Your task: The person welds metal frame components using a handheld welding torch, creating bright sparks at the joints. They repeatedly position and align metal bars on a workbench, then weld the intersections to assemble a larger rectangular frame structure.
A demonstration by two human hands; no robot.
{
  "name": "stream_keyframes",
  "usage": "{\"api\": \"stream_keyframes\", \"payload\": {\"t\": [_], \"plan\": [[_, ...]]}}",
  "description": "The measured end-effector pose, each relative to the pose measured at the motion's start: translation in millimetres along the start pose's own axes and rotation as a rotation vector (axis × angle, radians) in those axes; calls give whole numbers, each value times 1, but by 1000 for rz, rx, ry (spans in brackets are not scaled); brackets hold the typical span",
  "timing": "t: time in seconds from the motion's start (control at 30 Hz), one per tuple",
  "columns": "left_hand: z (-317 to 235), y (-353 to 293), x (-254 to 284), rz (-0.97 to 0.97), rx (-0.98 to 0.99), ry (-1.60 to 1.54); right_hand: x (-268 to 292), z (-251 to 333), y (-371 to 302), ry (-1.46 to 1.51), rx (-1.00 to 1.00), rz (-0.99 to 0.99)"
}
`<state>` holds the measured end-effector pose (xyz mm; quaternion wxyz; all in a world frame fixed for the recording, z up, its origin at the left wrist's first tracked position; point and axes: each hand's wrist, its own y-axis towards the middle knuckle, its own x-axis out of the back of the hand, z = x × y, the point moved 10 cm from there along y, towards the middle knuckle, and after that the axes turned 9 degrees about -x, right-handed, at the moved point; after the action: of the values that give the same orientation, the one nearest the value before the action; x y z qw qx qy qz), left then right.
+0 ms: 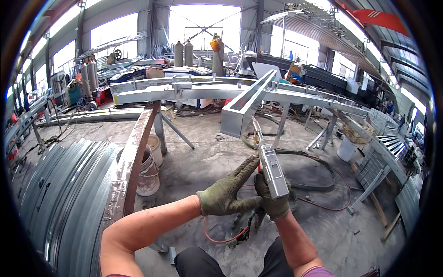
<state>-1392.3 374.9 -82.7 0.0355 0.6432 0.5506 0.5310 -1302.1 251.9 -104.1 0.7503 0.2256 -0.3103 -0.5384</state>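
Your right hand [273,198] clamps the welding gun [270,168]; left hand [228,191] steadies it, fingers spread; aim its nozzle at the steel tube end [237,121]

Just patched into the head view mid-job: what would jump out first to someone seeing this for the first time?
Dead centre, the right hand in a green work glove grips a silver handheld torch-like tool, its nozzle pointing up at the open end of a grey rectangular steel tube. The gloved left hand reaches across beside the tool's body. At the left lies a stack of curved corrugated metal sheets, with a rusty steel beam slanting past a dirty white bucket.
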Motion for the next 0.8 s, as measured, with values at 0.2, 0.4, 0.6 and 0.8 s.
{"api": "stream_keyframes", "payload": {"t": [0.2,0.4,0.6,0.8], "plan": [[5,-12,-10,16,-34,-93,-18,29,-10,-233,267,-71],[9,-16,-17,1,7,-212,-27,18,-11,-439,353,-84],[15,-28,-19,-6,56,-157,-38,19,-15,-443,372,-95],[17,-28,-13,-17,77,-105,-43,19,-10,-353,445,-106]]}}
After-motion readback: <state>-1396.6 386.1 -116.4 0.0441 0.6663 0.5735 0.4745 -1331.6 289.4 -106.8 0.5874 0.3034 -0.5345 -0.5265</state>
